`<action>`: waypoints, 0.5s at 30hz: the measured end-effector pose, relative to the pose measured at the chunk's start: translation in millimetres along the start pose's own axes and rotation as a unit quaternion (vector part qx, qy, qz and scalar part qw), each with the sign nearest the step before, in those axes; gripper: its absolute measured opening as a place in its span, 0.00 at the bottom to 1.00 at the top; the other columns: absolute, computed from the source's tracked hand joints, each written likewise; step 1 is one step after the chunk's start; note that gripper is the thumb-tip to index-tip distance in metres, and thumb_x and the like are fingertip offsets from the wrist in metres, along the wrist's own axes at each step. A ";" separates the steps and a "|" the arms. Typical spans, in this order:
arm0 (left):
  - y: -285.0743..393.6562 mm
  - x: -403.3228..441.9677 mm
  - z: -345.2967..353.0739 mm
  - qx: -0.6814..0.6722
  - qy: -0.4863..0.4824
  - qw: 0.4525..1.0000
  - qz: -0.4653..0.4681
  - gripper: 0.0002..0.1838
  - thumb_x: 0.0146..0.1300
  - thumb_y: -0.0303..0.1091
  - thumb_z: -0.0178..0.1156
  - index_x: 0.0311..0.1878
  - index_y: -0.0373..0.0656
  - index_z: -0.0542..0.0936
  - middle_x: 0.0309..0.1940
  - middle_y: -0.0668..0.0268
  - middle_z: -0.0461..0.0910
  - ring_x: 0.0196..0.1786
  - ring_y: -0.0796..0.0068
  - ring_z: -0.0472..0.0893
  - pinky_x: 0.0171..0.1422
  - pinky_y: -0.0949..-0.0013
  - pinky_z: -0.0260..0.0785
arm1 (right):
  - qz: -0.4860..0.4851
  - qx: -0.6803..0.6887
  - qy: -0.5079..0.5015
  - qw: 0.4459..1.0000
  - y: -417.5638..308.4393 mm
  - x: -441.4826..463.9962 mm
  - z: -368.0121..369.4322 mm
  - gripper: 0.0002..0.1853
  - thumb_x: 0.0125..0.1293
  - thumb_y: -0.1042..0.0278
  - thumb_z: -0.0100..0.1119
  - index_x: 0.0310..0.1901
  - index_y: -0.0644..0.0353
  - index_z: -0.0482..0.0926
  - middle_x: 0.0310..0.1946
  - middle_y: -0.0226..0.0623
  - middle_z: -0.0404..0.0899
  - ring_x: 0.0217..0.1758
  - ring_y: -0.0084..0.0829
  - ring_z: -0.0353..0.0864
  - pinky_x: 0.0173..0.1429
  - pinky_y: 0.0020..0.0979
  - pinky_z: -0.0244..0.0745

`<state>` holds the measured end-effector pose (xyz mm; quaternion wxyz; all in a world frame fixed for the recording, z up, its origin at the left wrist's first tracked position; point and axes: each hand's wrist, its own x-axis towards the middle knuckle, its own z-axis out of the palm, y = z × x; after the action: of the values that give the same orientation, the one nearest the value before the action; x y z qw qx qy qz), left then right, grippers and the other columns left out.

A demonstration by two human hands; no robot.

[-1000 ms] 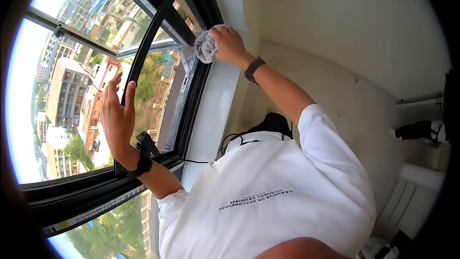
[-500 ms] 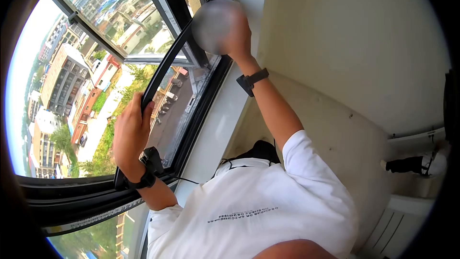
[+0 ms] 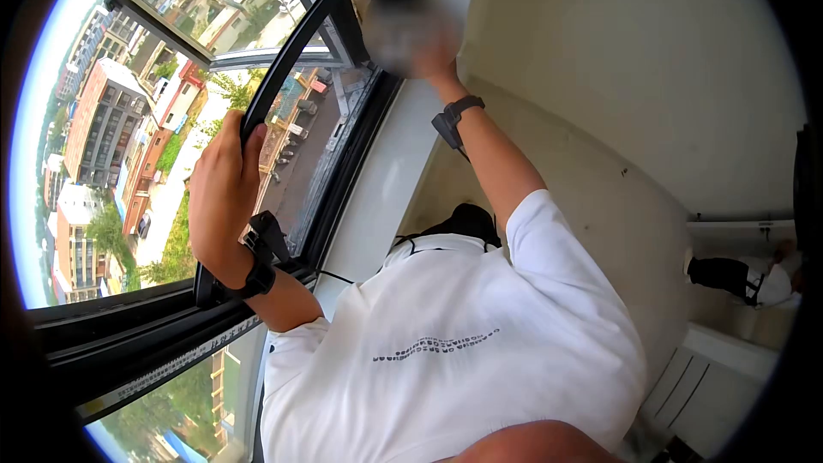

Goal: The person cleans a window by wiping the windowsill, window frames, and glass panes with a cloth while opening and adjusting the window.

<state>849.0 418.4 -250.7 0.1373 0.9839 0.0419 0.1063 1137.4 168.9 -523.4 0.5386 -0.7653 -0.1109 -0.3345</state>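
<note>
My left hand (image 3: 225, 197) is closed round the curved black edge (image 3: 296, 34) of the open window sash, at the left of the head view. At the upper middle, my right hand (image 3: 437, 47) is smeared by blur. It is closed on a grey cloth (image 3: 399, 39), also blurred, close to the upper part of the black window frame (image 3: 360, 133). Both wrists wear dark bands, and a small black device sits by the left one.
A pale sill (image 3: 377, 180) runs beside the frame. Buildings and trees show far below through the window. A cream wall (image 3: 591, 77) fills the right side. Another person (image 3: 741, 281) is at the far right, above a white slatted panel (image 3: 694, 386). A thin black cable leads from my left wrist.
My left hand has gone from open fingers to a grip on the sash edge. My right hand and the grey cloth have moved up along the frame. The view has shifted.
</note>
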 end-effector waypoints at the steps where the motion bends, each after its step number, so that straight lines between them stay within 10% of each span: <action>1: 0.4 0.5 -1.2 0.009 -0.006 1.000 0.001 0.19 0.80 0.45 0.55 0.54 0.35 0.75 0.28 0.48 0.78 0.32 0.44 0.79 0.38 0.49 0.67 | 0.009 0.006 0.026 1.000 -4.9 -1.0 -8.5 0.38 0.46 0.67 0.80 0.58 0.59 0.68 0.50 0.53 0.85 0.54 0.54 0.86 0.59 0.46 0.79; 8: 6.9 -0.7 -7.8 -0.029 -0.021 0.999 -0.013 0.17 0.78 0.43 0.59 0.50 0.35 0.75 0.31 0.47 0.81 0.34 0.45 0.81 0.40 0.51 0.69 | -0.041 0.181 0.118 0.976 -153.3 60.3 -42.6 0.39 0.51 0.70 0.79 0.62 0.60 0.66 0.53 0.52 0.81 0.59 0.51 0.83 0.64 0.41 0.78; 10: 3.7 -2.5 -5.3 -0.029 -0.001 1.000 0.006 0.19 0.76 0.46 0.60 0.49 0.36 0.75 0.33 0.47 0.81 0.36 0.45 0.82 0.42 0.51 0.71 | -0.131 0.285 0.059 0.948 -187.3 82.7 -49.1 0.40 0.52 0.71 0.79 0.64 0.59 0.66 0.52 0.51 0.82 0.60 0.50 0.83 0.65 0.41 0.78; 15: 12.7 -4.6 -7.0 -0.011 0.029 0.999 -0.026 0.17 0.75 0.46 0.60 0.46 0.38 0.75 0.36 0.49 0.83 0.37 0.45 0.84 0.43 0.50 0.74 | -0.276 0.056 -0.255 0.925 -241.3 92.9 -46.3 0.38 0.50 0.64 0.77 0.64 0.54 0.71 0.50 0.46 0.85 0.54 0.49 0.85 0.64 0.46 0.72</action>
<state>843.6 407.5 -241.5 0.1499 0.9774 0.0698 0.1313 1061.1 205.0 -274.6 0.4202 -0.7328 -0.4699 -0.2562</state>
